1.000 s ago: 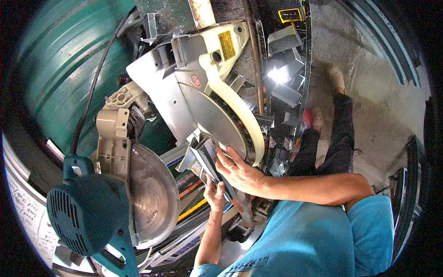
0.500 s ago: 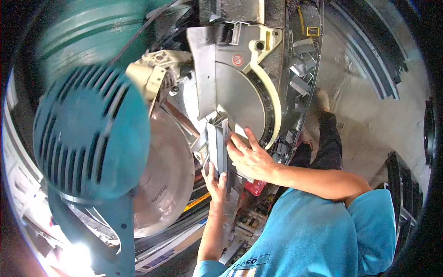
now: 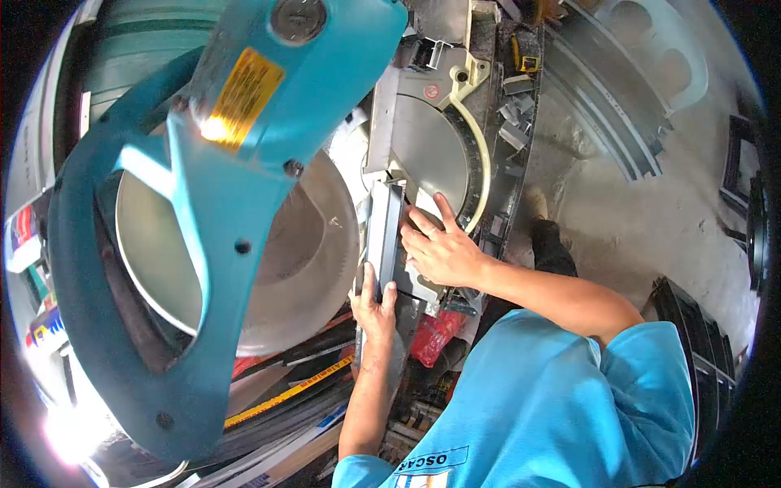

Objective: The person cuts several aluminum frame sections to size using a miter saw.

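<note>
My left hand (image 3: pixel 374 315) is closed around the near end of a short grey metal profile (image 3: pixel 384 232), thumb on one side and fingers on the other. The profile lies lengthwise on the mitre saw's bed, in line with the metal fence (image 3: pixel 383 130). My right hand (image 3: pixel 443 250) rests with fingers spread beside the profile, fingertips at its right side, over the round turntable (image 3: pixel 431 146). To the left, the large circular saw blade (image 3: pixel 313 268) stands apart from both hands, under the teal saw head and handle (image 3: pixel 211 260).
A cream-coloured angle scale (image 3: pixel 486 163) curves around the turntable. Metal offcuts (image 3: pixel 512 134) and a yellow tape measure (image 3: pixel 529 63) lie in the side tray. Red plastic (image 3: pixel 438 337) sits below the bed. Long profiles (image 3: pixel 606 106) lie on the floor at right.
The profile has gone from slightly tilted to nearly in line with the fence, both hands staying with it. My view has shifted, and the saw's handle now fills the left side.
</note>
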`<state>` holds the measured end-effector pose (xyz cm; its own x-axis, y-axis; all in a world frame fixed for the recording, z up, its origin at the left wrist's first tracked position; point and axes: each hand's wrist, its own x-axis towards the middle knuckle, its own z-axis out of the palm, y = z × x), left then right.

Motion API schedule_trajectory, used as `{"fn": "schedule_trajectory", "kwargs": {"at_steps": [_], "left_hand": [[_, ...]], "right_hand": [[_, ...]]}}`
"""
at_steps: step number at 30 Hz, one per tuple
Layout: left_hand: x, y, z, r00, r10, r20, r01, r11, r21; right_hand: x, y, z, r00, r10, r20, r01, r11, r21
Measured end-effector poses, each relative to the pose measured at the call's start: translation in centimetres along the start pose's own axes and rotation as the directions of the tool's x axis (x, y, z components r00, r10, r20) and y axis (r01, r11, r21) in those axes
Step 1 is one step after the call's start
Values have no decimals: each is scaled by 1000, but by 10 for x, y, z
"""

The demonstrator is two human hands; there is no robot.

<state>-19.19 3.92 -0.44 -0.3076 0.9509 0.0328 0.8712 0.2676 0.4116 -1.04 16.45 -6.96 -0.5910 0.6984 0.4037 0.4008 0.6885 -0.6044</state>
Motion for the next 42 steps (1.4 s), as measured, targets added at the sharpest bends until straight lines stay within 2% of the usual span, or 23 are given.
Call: {"fn": "schedule_trajectory", "kwargs": {"at_steps": [8,11,12,13,20,21,22,23,24,25,26,27,28,29,30,31,33,35,37,39,40,41,42], "left_hand": [[3,0,-4,997,68,-20,-68,998,0],[6,6,-18,994,-22,108,28,998,-49],[7,7,-20,986,-96,138,101,994,-33],[7,-3,-17,984,-90,152,90,996,2],[3,11,-20,993,-94,75,94,996,2],[1,6,-14,1000,-31,2,31,997,66],[0,0,-9,999,2,-46,2,998,70],[0,-3,-7,995,32,-95,-24,997,77],[1,-2,-11,996,31,-87,-27,999,45],[1,0,-14,999,-34,-30,35,999,24],[0,-1,-14,999,-30,-38,31,999,12],[-1,-2,-14,999,-28,-44,28,1000,2],[-1,-3,-14,997,-50,-62,48,998,-30],[-1,-3,-13,997,-49,-56,47,998,-31],[-3,-4,-13,998,-46,-45,45,999,-29],[-4,-6,-11,997,-62,-56,59,997,-52],[-5,-8,-10,994,-14,-106,7,998,-70],[-5,-10,-9,995,-25,-96,16,995,-94],[-5,-11,-8,998,-22,-59,16,995,-99],[-4,-12,-7,998,-7,-65,0,995,-96],[-5,-11,-8,999,-13,-49,8,996,-94],[-5,-11,-9,999,-20,-32,17,996,-90],[-5,-10,-12,999,-25,-21,23,995,-98]], "right_hand": [[2,-2,-5,999,-15,28,16,999,-36],[-2,-2,-4,998,-25,56,27,998,-49],[-3,-1,-3,998,-35,46,39,997,-71],[-2,-1,-4,998,-49,39,53,994,-95],[1,-9,-11,988,-26,152,50,987,-155],[2,-12,-16,987,-10,163,34,988,-147],[6,-13,-22,965,27,259,17,986,-167],[10,-10,-26,959,8,283,48,981,-190],[14,-5,-31,969,5,248,18,996,-88],[17,-1,-36,977,7,213,-11,1000,16],[27,-11,-61,985,86,149,-96,993,61],[38,-5,-81,884,378,276,-387,922,-22],[49,3,-105,931,336,140,-348,935,72],[62,-21,-135,944,223,-242,-182,967,179],[78,-38,-164,886,371,-279,-250,888,385],[90,-69,-215,837,524,-157,-492,847,202],[116,-51,-261,860,374,-347,-243,898,366],[145,-119,-289,867,210,-451,-61,944,323],[173,-153,-311,903,162,-399,-25,945,327],[198,-202,-311,917,308,-252,-219,919,327],[212,-201,-310,960,166,-226,-125,975,185],[230,-206,-309,960,162,-228,-123,977,175],[248,-214,-310,956,281,-87,-284,958,-24]]}}
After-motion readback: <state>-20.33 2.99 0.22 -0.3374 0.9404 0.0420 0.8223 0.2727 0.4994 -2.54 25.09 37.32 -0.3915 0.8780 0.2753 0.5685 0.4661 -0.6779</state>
